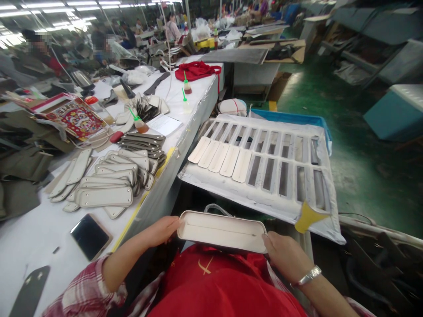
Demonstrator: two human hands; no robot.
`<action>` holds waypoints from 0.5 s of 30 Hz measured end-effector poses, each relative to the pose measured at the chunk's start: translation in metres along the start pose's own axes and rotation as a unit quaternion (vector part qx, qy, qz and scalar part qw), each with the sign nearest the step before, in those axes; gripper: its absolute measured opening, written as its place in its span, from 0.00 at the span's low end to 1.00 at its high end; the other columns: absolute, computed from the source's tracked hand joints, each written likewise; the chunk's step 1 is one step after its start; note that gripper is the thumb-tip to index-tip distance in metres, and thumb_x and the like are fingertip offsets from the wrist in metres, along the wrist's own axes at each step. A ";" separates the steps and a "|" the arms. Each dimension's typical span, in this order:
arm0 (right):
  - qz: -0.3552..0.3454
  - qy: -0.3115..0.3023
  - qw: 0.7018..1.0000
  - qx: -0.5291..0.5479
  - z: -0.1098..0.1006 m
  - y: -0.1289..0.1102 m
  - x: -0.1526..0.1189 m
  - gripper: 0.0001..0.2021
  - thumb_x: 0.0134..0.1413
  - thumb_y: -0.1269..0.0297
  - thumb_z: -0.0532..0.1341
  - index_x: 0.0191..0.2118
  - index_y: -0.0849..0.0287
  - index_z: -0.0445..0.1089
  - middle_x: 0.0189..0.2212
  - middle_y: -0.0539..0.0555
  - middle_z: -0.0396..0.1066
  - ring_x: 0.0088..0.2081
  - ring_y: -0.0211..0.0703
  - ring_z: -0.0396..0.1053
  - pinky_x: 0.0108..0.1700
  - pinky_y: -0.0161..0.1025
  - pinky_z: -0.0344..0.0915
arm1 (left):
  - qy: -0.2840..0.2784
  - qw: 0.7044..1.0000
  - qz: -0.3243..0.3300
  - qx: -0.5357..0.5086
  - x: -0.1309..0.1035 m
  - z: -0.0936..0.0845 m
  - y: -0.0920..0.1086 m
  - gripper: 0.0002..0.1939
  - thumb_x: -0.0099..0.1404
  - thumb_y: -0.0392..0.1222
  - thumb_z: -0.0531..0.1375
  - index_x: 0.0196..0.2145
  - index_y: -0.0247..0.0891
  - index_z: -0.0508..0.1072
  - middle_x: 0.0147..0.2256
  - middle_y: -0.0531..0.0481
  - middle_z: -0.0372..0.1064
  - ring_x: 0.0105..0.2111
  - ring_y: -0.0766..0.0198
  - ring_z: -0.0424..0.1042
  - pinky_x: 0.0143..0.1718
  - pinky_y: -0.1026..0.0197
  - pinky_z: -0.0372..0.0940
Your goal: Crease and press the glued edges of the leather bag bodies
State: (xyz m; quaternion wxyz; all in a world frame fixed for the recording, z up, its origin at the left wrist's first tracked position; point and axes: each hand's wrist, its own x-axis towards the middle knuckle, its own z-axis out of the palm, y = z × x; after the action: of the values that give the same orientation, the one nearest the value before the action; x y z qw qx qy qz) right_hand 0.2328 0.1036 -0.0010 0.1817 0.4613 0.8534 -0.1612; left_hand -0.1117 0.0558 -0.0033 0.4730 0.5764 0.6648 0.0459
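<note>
Grip: left hand (pixel 161 230), right hand (pixel 286 255) pinch strap piece (pixel 221 231) ends (slotted tray (pixel 264 198) just beyond).

— Cream strips (pixel 220 157) on the slotted tray (pixel 264 193) at one o'clock?
— Five, side by side. One more strip (pixel 221 231) held at six o'clock.
— Glue bottles (pixel 140 124) on the tabletop (pixel 39 237)?
— Three, toward eleven o'clock.
— Phones (pixel 90 236)?
— One, at eight o'clock.

Open gap between slotted tray (pixel 297 132) and the strip (pixel 221 230) held low at the lap; passage clear there; tray's left slots blocked by five pale strips (pixel 220 157); table (pixel 39 229) to the left crowded: strip stacks (pixel 109 182), phone (pixel 90 236), glue bottles (pixel 140 124).
</note>
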 end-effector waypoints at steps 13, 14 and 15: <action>-0.020 -0.023 0.999 -0.013 0.001 0.001 0.003 0.12 0.54 0.77 0.50 0.40 0.68 0.67 0.33 0.63 0.69 0.32 0.46 0.69 0.32 0.38 0.60 | -0.030 0.964 -0.051 -0.261 0.016 0.007 -0.026 0.24 0.54 0.62 0.55 0.21 0.36 0.59 0.13 0.59 0.56 0.12 0.74 0.56 0.12 0.70 0.49; -0.016 -0.023 1.000 -0.003 -0.001 0.001 0.004 0.12 0.55 0.76 0.49 0.39 0.68 0.67 0.33 0.63 0.69 0.32 0.45 0.69 0.32 0.38 0.60 | -0.032 0.964 -0.060 -0.256 0.017 0.004 -0.024 0.24 0.53 0.61 0.55 0.21 0.36 0.60 0.12 0.59 0.56 0.11 0.74 0.55 0.12 0.70 0.48; -0.009 -0.023 1.000 0.007 -0.002 0.001 0.004 0.12 0.56 0.75 0.48 0.39 0.68 0.68 0.33 0.63 0.69 0.32 0.46 0.69 0.32 0.38 0.60 | -0.036 0.965 -0.067 -0.251 0.018 0.002 -0.022 0.24 0.53 0.61 0.56 0.20 0.36 0.60 0.12 0.59 0.56 0.11 0.73 0.55 0.11 0.70 0.48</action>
State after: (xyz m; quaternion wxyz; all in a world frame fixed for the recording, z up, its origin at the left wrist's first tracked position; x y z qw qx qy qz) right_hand 0.2314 0.1085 -0.0011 0.1966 0.4506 0.8522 -0.1790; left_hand -0.1241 0.0617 -0.0283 0.6283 0.3945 0.6514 0.1592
